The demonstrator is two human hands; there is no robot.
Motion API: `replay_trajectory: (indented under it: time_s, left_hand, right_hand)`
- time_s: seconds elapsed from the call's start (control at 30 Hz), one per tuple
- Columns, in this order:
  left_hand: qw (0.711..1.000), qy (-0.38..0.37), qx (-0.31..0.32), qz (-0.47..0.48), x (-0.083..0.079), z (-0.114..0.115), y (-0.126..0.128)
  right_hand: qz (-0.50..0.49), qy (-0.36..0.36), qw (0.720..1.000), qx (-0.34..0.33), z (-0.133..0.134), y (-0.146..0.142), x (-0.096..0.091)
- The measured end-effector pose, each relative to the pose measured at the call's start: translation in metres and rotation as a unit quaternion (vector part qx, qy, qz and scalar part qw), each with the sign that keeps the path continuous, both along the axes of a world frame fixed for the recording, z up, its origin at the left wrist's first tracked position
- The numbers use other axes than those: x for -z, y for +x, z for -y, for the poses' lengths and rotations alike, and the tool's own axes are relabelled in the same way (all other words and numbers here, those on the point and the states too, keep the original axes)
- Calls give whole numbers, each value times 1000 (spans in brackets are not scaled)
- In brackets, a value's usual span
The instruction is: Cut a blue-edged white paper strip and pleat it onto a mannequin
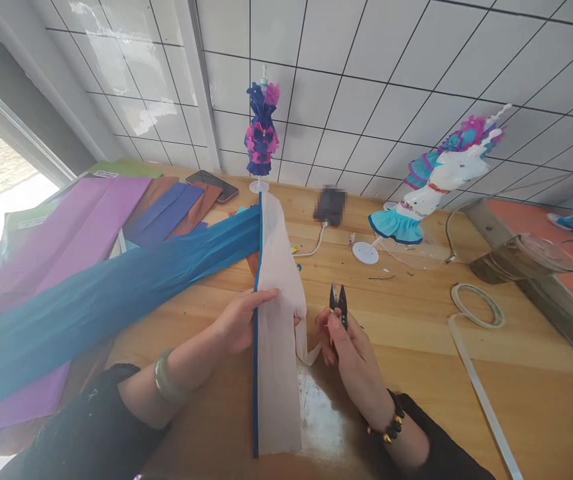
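My left hand grips a long pale strip of thin paper or cloth with a dark blue edge down its left side, thumb on top and fingers underneath. The strip runs lengthwise away from me, its far part narrowed and rumpled. Closed around black thread snips, my right hand is just right of the strip, and the blades point away, slightly apart. A narrow pale piece hangs from the strip's right edge toward my right fingers; whether they pinch it I cannot tell.
Blue crepe paper and purple sheets spread over the left side. A dressed mini mannequin stands at the back, another in a turquoise skirt leans at right. A tape roll and a lidded plastic cup are right.
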State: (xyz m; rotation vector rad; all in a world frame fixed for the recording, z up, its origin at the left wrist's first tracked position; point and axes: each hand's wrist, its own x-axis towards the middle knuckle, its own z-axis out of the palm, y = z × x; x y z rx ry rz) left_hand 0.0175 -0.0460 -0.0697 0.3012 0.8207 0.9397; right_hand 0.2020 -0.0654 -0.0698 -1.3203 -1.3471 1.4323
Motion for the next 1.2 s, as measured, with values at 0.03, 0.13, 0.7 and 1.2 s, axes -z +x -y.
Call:
replay_trajectory:
  time_s: [0.03,0.13,0.7,1.2]
  left_hand:
    - [1000,-4,-1,4,0,0,0]
    - [1000,-17,-5,3,0,0,0]
    - [996,78,24,22,-6,0,-6]
    - [992,103,69,35,-7,5,-2]
  right_hand:
    - [-23,-7,1000,-6,1,2,-1]
    - [-68,-61,994,-52,5,3,-3]
    - [-6,-96,978,-184,12,-6,-7]
    - [-13,-94,985,-147,14,-9,-5]
